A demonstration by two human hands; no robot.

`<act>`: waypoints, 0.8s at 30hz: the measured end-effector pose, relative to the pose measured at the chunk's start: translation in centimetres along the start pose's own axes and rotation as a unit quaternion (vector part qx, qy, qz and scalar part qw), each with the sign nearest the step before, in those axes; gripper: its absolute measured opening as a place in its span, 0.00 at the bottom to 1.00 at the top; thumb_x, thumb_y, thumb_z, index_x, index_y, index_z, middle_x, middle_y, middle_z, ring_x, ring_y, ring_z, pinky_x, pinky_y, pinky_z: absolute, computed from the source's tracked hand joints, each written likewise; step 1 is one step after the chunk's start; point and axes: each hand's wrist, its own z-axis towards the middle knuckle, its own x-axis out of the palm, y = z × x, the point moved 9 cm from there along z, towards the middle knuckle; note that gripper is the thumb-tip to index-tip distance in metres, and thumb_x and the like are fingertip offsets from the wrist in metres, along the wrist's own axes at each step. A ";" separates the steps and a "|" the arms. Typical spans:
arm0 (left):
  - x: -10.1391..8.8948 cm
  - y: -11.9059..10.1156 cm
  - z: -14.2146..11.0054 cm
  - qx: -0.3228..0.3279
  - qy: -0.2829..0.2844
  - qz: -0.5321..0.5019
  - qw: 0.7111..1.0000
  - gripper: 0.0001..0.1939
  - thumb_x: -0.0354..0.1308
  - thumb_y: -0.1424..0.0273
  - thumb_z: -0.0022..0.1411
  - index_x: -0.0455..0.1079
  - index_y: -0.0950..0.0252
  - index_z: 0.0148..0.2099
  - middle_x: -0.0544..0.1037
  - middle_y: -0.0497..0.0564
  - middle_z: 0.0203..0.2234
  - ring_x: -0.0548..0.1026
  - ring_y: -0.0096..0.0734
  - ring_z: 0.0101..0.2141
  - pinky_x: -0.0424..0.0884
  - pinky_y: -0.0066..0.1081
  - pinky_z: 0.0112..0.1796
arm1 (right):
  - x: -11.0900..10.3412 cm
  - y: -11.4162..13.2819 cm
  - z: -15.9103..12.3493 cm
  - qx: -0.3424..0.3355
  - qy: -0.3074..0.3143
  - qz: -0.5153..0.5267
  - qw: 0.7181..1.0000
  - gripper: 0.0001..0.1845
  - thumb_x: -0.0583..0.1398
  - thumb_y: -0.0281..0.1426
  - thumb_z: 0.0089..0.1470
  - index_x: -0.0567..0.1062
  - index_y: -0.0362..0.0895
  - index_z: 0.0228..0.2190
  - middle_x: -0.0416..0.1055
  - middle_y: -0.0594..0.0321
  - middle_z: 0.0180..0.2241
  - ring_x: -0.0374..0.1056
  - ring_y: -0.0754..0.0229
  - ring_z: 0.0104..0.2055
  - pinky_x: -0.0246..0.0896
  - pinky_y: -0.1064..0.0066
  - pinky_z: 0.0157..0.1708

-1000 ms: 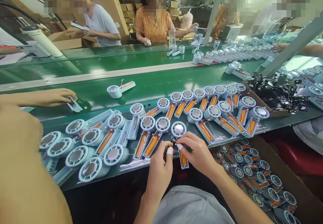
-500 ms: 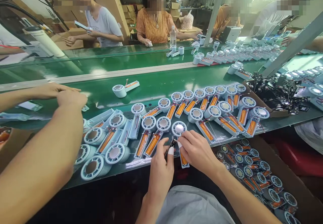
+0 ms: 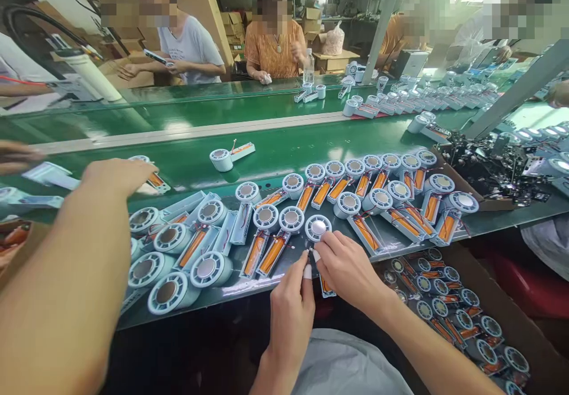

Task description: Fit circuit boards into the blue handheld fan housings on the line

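At the table's front edge, my left hand (image 3: 291, 300) is closed in a pinch on a small dark circuit board (image 3: 311, 258), mostly hidden by the fingers. My right hand (image 3: 351, 267) meets it there, its fingertips pressed together; what they pinch is too small to make out. White covers wrap a fingertip or thumb on each hand. Beneath my right hand lies a light blue handheld fan housing (image 3: 318, 227), its round head showing above the fingers. An orange battery (image 3: 328, 287) shows in its handle below the hand.
Several similar fan housings (image 3: 267, 217) crowd the table on both sides. A box of dark circuit boards (image 3: 493, 172) sits at right; a carton of housings (image 3: 466, 318) stands lower right. A co-worker's arm (image 3: 75, 252) reaches in from the left. One housing (image 3: 221, 159) lies on the green belt.
My hands have drawn closer together, and the board is now more hidden between my fingers. The co-worker's hands at left have parted, and a housing shows beneath one of them.
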 end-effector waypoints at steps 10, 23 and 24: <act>0.6 2.2 0.8 -0.107 0.081 -0.162 0.978 0.18 0.51 0.65 0.69 0.75 0.64 0.54 0.83 0.54 0.42 0.77 0.28 0.27 0.75 0.28 0.31 | 0.4 -2.1 -1.5 0.057 -0.034 0.173 0.983 0.12 0.51 0.26 0.68 0.74 0.45 0.45 0.73 0.56 0.38 0.69 0.56 0.38 0.67 0.65 0.37; 0.8 1.8 1.5 -0.069 0.088 -0.158 0.981 0.18 0.52 0.65 0.68 0.76 0.66 0.54 0.82 0.53 0.39 0.75 0.26 0.27 0.75 0.25 0.34 | 1.6 -3.2 -2.3 0.112 -0.074 0.348 0.928 0.12 0.54 0.26 0.66 0.76 0.45 0.46 0.75 0.57 0.38 0.72 0.57 0.39 0.69 0.67 0.40; 0.7 1.7 1.5 -0.068 0.083 -0.157 0.982 0.18 0.52 0.65 0.68 0.76 0.65 0.54 0.82 0.53 0.39 0.75 0.26 0.27 0.75 0.25 0.34 | 1.6 -3.2 -2.4 0.114 -0.082 0.351 0.926 0.13 0.54 0.26 0.67 0.75 0.45 0.48 0.75 0.56 0.39 0.72 0.57 0.40 0.69 0.67 0.40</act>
